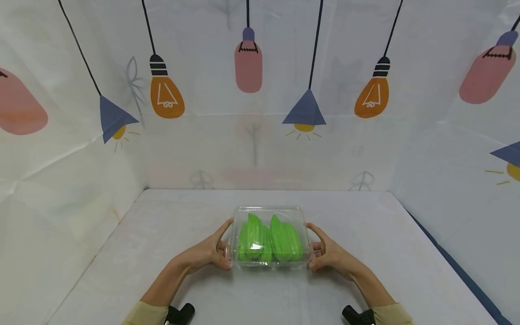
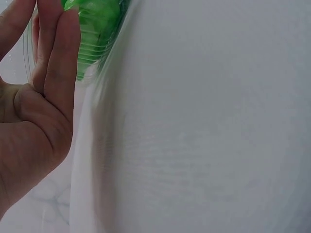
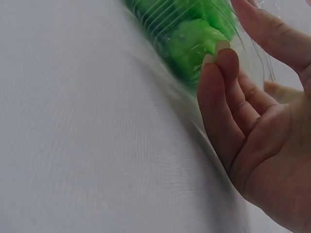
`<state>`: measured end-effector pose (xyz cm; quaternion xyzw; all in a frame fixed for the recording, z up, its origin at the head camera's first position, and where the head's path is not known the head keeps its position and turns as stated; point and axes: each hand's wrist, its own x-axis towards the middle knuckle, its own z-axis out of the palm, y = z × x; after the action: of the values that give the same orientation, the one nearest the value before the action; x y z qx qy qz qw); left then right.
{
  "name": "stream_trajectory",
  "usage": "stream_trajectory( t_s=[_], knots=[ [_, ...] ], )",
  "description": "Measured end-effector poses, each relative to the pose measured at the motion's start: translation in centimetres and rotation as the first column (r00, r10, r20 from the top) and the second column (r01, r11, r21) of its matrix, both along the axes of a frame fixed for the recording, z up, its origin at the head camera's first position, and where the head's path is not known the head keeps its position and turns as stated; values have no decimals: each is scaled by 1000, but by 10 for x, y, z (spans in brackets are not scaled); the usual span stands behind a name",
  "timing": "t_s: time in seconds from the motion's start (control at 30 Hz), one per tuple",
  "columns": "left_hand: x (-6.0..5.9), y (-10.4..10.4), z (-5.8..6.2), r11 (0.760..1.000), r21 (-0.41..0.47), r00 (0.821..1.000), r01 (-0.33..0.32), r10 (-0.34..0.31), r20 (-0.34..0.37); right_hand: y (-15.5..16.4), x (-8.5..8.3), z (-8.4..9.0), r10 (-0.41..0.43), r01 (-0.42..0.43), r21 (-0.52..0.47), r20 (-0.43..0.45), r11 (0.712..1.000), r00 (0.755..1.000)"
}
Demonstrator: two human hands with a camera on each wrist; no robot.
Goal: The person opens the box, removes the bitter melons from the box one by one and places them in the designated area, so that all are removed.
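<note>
- Head view: I see a clear plastic box (image 1: 269,238) with its lid down, sitting on the white worktop (image 1: 162,234) near the front middle. Inside lie two green vegetables (image 1: 270,241), side by side, long ends pointing away from me.
- My left hand (image 1: 211,253) is against the box's left wall, thumb reaching up along the far corner, fingers (image 1: 225,262) low at the near corner. The fingers look fairly straight, laid on the plastic rather than wrapped around it.
- My right hand (image 1: 327,253) mirrors it on the right wall, thumb up along the side, fingers at the near corner, touching the box.
- Behind the worktop hangs a white backdrop printed with lamps and bulbs (image 1: 248,61). Yellowish sleeves (image 1: 148,313) show at the bottom edge.
- Left wrist view: the left hand (image 2: 34,111) shows its palm, fingers (image 2: 60,53) straight and together, tips against the clear box (image 2: 99,53), with green vegetable (image 2: 95,19) behind the ribbed plastic. White worktop (image 2: 204,126) fills the rest.
- Right wrist view: the right hand (image 3: 257,126) is spread, fingers (image 3: 218,82) only slightly bent, their tips pressing the box wall (image 3: 170,24); the thumb lies over the upper edge. A green vegetable (image 3: 194,41) sits just behind the fingertips.
</note>
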<state>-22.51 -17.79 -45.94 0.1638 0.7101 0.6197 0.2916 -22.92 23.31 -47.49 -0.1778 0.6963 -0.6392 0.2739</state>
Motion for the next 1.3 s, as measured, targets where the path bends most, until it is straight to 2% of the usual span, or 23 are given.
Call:
stream_trajectory(
  t_s=[0.73, 1.0, 1.3],
  knots=[
    [5, 1, 1, 1000, -6, 1000, -9, 9, 10, -2, 11, -2, -36, 34, -107, -17, 994, 999],
    [4, 0, 0, 1000, -7, 1000, -13, 13, 18, -5, 12, -1, -53, 51, -88, -15, 995, 998],
    [2, 1, 3, 1000, -7, 1000, -3, 3, 23, -4, 15, -4, -120, 117, -96, -33, 988, 992]
  ],
)
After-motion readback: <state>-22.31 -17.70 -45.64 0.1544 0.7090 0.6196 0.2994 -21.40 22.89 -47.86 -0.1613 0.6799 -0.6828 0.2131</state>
